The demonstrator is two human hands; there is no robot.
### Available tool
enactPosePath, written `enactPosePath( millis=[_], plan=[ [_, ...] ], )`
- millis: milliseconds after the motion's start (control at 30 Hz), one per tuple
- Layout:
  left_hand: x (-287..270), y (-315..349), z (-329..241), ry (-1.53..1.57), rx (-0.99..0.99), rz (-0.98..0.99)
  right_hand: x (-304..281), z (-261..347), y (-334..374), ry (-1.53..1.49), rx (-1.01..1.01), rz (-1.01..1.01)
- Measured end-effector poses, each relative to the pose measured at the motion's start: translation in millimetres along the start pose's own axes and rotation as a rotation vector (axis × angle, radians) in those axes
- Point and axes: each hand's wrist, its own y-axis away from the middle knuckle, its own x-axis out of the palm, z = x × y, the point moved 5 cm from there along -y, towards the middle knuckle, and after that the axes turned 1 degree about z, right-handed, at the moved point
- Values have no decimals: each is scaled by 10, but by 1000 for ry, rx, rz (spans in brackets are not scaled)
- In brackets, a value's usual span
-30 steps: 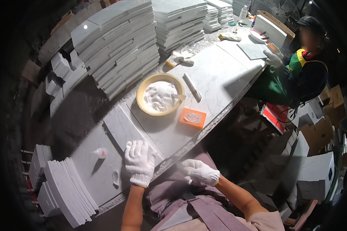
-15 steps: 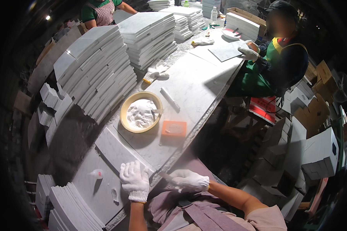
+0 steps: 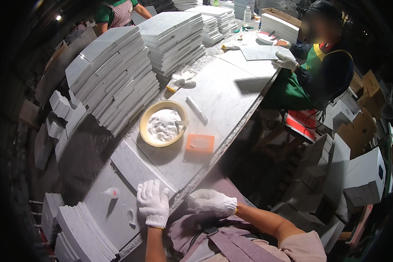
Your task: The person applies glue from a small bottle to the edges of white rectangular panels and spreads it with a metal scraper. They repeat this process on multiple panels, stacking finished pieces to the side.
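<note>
A grey-white marble tile [image 3: 135, 162] lies at the near end of the stone-topped table. My left hand [image 3: 153, 203], in a white knit glove, rests flat on the tile's near end, fingers stretched out. At that tile's near right corner is my right hand [image 3: 214, 203], gloved too, its fingers bent and pressed together; what they hold, if anything, is hidden. Beyond the tile stands a yellow bowl [image 3: 154, 142] of white powder with a scraper [image 3: 182, 123] stuck in it. An orange box [image 3: 200, 143] and a white stick-like tool [image 3: 197, 109] lie beside the bowl.
Tall stacks of tiles [image 3: 113, 74] line the left side. A small bottle [image 3: 112, 192] lies left of my left hand, near stacked slabs [image 3: 85, 231]. Loose gloves [image 3: 181, 78] lie farther back. A co-worker [image 3: 325, 65] at far right handles a tile [image 3: 262, 53]; cartons [image 3: 366, 177] crowd the right.
The co-worker's tile has shifted away from me and is held at a different tilt. My right fingers have moved slightly at the tile's edge; my left hand stays put. The view shifts slightly.
</note>
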Motion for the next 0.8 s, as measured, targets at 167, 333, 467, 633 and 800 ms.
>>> enactPosePath(
  millis=[167,333,467,633,800],
  plan=[
    [82,-81,21,-34,-27,-2,-11,47,-51,-5,7,-20],
    [45,-117,-58,-66,-69,92,-58,96,-38,149,73,-63],
    [-55,-89,-161,-55,-80,151,-92,112,3,167,121,-135],
    [-117,-36,-244,-46,-59,132,-114,66,-25,59,25,-93],
    [-104,-26,-221,53,-70,72,-231,-5,-50,13,-9,-123]
  ],
)
